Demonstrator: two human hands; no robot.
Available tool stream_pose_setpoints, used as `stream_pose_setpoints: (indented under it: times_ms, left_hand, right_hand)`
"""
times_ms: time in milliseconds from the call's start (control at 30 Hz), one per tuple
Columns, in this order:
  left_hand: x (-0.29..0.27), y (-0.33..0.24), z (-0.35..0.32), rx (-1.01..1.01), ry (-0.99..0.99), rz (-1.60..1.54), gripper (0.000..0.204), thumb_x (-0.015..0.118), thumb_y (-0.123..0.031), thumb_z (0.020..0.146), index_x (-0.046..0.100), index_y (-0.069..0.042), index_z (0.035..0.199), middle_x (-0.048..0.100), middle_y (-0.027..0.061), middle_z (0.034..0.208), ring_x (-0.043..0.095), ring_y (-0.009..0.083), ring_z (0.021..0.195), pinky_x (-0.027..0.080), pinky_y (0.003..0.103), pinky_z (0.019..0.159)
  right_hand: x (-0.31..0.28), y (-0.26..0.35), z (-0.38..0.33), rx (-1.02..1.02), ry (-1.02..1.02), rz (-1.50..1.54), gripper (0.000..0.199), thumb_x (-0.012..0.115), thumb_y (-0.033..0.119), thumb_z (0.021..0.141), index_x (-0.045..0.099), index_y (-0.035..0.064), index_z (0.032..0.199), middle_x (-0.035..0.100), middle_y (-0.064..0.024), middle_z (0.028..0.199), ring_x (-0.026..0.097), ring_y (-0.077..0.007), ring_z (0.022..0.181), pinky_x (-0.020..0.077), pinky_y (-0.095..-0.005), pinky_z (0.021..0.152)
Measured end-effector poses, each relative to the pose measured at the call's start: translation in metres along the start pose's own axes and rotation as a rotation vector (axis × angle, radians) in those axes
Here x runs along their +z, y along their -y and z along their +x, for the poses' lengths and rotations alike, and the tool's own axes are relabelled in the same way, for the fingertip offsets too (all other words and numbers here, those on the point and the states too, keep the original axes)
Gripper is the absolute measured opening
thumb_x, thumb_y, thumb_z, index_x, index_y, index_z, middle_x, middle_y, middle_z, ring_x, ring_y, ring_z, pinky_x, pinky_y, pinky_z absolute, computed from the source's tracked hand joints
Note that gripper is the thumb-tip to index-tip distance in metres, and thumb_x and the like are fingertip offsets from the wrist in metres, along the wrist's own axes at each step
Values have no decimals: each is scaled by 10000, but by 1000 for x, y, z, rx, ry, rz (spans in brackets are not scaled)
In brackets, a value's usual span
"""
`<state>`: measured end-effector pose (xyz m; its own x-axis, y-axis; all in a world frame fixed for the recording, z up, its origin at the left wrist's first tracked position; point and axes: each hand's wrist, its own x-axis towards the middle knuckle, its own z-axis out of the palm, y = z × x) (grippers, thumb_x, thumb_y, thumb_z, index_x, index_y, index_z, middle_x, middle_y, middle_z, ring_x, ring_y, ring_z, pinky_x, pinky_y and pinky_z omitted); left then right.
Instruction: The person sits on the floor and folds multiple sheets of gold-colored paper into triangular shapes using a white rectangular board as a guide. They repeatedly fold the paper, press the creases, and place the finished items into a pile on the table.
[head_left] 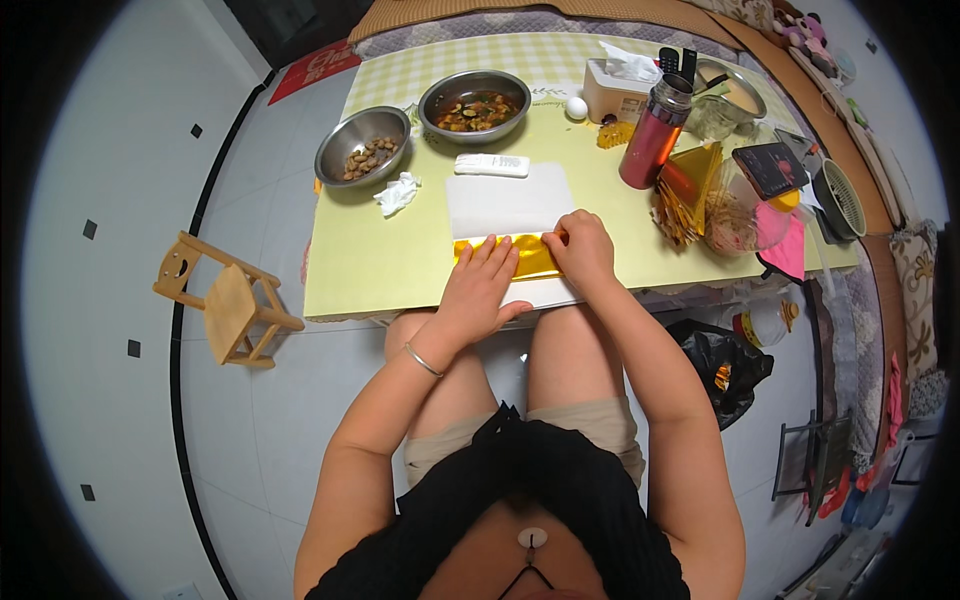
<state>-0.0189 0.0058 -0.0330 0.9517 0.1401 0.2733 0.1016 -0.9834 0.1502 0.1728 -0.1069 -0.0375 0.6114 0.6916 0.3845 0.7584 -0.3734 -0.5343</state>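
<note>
A strip of shiny gold foil paper [535,262] lies across white sheets [510,203] at the table's near edge. Flat on its left part rests my left hand [484,283], with fingers stretched out and the thumb to the side. My right hand [584,249] is closed at the foil's upper right edge, thumb and fingertips pinching it; the fingertips are partly hidden. Just beyond the sheets lies a flat white oblong packet [492,165]. A crumpled white tissue [398,193] is left of the sheets.
Beyond stand metal bowls of nuts [370,158] and soup [475,108]. At right are a red flask [655,135], folded gold papers [688,195], a tissue box [613,92], an egg [576,108] and a phone [770,171]. A small wooden chair [236,303] and black bag [722,365] flank the table.
</note>
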Motion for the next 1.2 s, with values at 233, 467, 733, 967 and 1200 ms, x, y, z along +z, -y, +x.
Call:
stream_pose_setpoints:
  times_ms: [233, 467, 733, 967, 1200]
  left_hand:
    - [-6, -1, 2, 38, 73, 33, 798, 660, -598, 861, 492, -123, 1479, 359, 218, 1587, 293, 408, 1486, 226, 592, 1193]
    - [-15, 0, -8, 16, 164, 5, 934, 656, -650, 832, 410, -86, 1535, 265, 230, 1630, 215, 421, 1518, 150, 578, 1222]
    - [-25, 37, -32, -89, 241, 79, 1010, 554, -719, 851, 300, -75, 1587, 195, 169, 1676, 181, 358, 1548, 119, 650, 1197]
    - [-40, 49, 0, -88, 267, 240, 850, 585, -607, 892, 417, -70, 1530, 288, 147, 1648, 203, 376, 1537, 82, 654, 1207]
    - [-1, -9, 33, 101, -80, 33, 187, 679, -148, 796, 665, -40, 949, 643, 128, 974, 618, 325, 914, 504, 459, 801]
  right_hand:
    - [-3, 17, -10, -437, -115, -386, 428, 676, 187, 875, 602, 6, 1255, 600, -183, 1358, 512, -381, 1323, 374, -493, 1124]
    - [-1, 16, -51, -365, 346, -219, 805, 548, 506, 973, 321, 0, 1556, 310, -211, 1620, 261, -342, 1521, 187, -468, 1243]
    - [-20, -13, -59, -324, 355, -250, 800, 576, 474, 964, 342, -35, 1535, 309, -251, 1607, 269, -343, 1517, 198, -453, 1245]
    - [-32, 11, -44, -413, 326, -416, 489, 608, 237, 902, 581, -104, 1251, 558, -322, 1368, 539, -413, 1306, 371, -503, 1145]
    - [-26, 13, -30, -473, 311, -407, 258, 630, 153, 791, 630, -18, 985, 665, -277, 1139, 643, -398, 1103, 464, -484, 1019]
